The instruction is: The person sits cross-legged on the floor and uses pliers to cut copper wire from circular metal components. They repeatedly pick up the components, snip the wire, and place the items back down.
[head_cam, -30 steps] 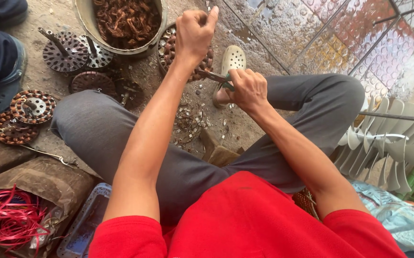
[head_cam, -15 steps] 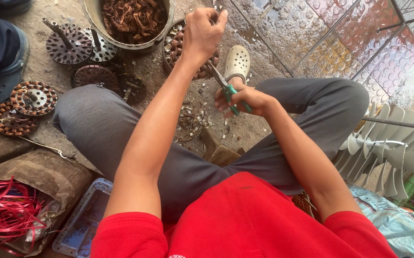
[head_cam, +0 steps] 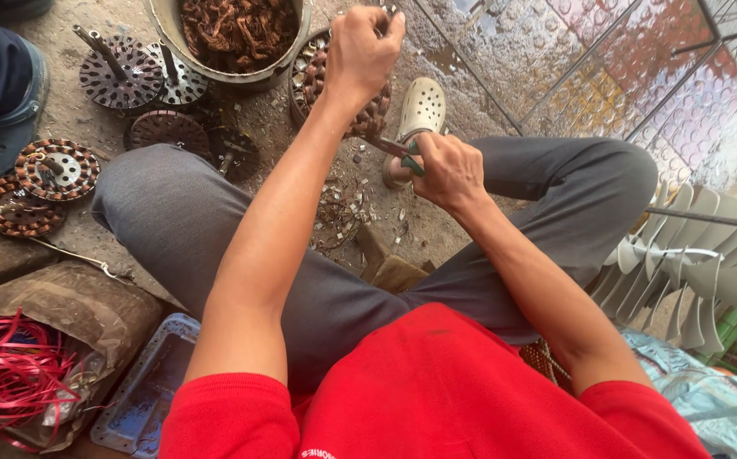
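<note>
Head view: left hand grips stator; right hand holds pliers.

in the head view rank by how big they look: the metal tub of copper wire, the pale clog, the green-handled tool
1. metal tub of copper wire, partly cut off by the top edge
2. pale clog
3. green-handled tool, mostly hidden inside the right hand, so its full size is unsure

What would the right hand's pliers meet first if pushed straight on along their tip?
Likely the copper-wound stator under the left hand; the right hand aims the green-handled pliers up-left at it. Depth unclear.
</note>
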